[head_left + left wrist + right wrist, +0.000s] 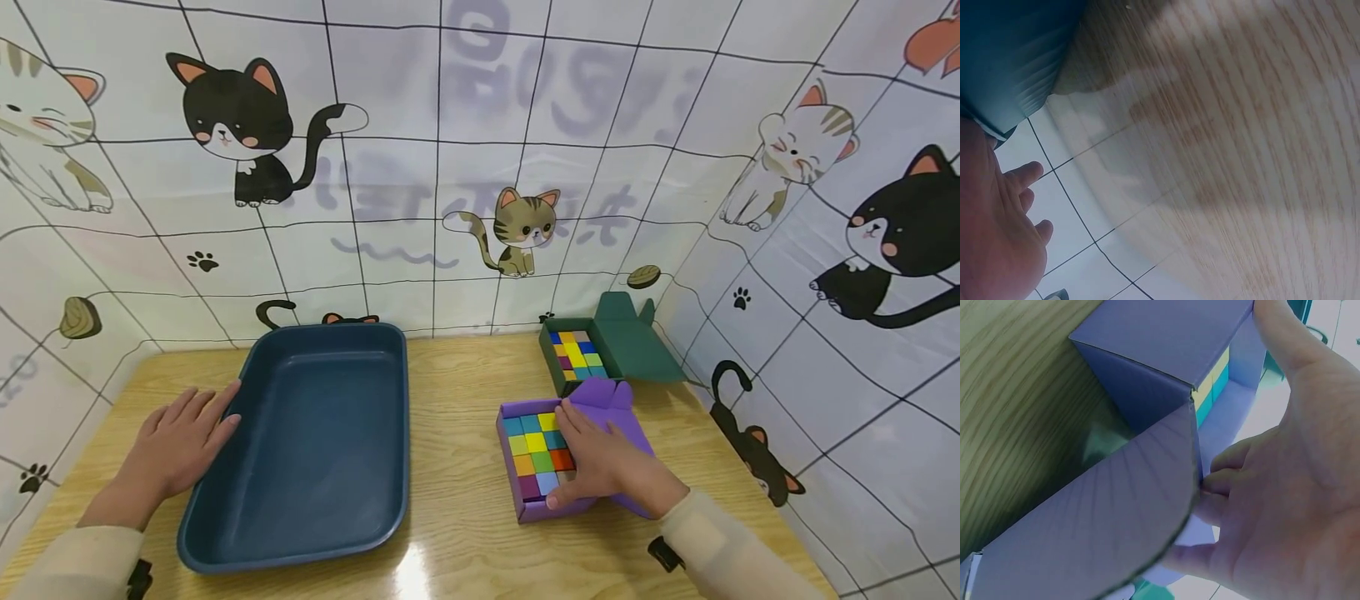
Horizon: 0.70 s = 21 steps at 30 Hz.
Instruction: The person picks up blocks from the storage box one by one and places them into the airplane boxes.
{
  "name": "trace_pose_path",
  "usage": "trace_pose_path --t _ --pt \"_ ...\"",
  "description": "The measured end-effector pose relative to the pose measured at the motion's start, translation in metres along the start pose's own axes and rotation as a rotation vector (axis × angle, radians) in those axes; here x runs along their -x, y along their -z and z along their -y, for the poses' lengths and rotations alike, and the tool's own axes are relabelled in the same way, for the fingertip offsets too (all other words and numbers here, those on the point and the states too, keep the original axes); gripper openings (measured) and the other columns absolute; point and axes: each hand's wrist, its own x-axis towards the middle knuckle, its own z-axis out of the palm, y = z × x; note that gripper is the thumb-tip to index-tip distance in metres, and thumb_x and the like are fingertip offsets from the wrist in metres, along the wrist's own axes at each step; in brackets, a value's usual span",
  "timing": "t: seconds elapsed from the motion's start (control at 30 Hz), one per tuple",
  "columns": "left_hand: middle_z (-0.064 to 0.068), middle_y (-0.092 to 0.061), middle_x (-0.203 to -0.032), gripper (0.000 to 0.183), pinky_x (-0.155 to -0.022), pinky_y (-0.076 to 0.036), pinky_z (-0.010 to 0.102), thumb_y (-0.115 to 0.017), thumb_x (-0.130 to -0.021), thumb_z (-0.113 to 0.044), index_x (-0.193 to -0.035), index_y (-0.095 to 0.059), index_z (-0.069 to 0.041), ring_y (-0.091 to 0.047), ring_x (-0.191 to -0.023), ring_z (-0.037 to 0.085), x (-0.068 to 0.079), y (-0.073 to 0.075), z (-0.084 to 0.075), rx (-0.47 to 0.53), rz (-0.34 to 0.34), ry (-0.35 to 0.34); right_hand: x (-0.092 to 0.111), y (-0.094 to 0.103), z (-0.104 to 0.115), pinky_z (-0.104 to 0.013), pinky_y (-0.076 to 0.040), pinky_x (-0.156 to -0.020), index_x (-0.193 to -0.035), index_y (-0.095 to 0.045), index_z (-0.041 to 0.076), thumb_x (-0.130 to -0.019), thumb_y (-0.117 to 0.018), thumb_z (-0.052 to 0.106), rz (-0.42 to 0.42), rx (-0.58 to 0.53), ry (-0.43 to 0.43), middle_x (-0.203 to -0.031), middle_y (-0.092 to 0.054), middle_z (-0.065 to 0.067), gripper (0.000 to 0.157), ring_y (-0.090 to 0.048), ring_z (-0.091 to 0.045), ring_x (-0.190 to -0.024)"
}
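My left hand [176, 442] lies with its fingers extended on the left rim of a dark blue tray [322, 450]. In the left wrist view that hand [997, 219] is partly seen beside the tray's outer wall [1010, 56]. On the right, my right hand [600, 454] spans an open purple box [491, 512] of colored cubes [536, 442], thumb at the near rim and fingers at the far rim. It covers the cubes on the box's right side. In the right wrist view, the raised purple flap [1116, 506] partly hides the fingers of this hand [1297, 481].
Behind the purple box stands an open green box [551, 358] of colored cubes, its lid [637, 342] folded out rightward. Wood-grain tabletop [457, 433] lies between tray and boxes. A cat-print sheet [405, 183] hangs behind and on both sides.
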Motion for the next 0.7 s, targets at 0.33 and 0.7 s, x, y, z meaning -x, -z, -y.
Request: trace_pose_path --t 0.33,0.7 --pt "0.027 -0.034 -0.137 0.058 -0.098 -0.017 0.063 -0.027 -0.098 -0.044 -0.149 -0.007 -0.025 -0.017 -0.133 0.045 0.001 -0.001 0.000 0.016 -0.001 -0.001 0.004 0.005 -0.035 -0.068 -0.010 -0.105 -0.147 -0.009 0.004 -0.052 -0.071 0.070 -0.018 -0.028 0.015 -0.155 -0.006 -0.014 0.132 -0.013 -0.033 -0.142" --pt "0.027 -0.033 -0.137 0.058 -0.098 -0.016 0.063 -0.026 -0.098 -0.044 -0.149 -0.006 -0.024 -0.015 -0.134 0.046 0.001 0.001 -0.001 0.033 0.016 0.001 0.008 0.011 -0.031 -0.064 -0.007 -0.108 -0.148 -0.011 0.007 -0.053 -0.072 0.068 -0.042 0.025 0.092 -0.155 -0.007 -0.012 0.128 -0.009 -0.035 -0.142"
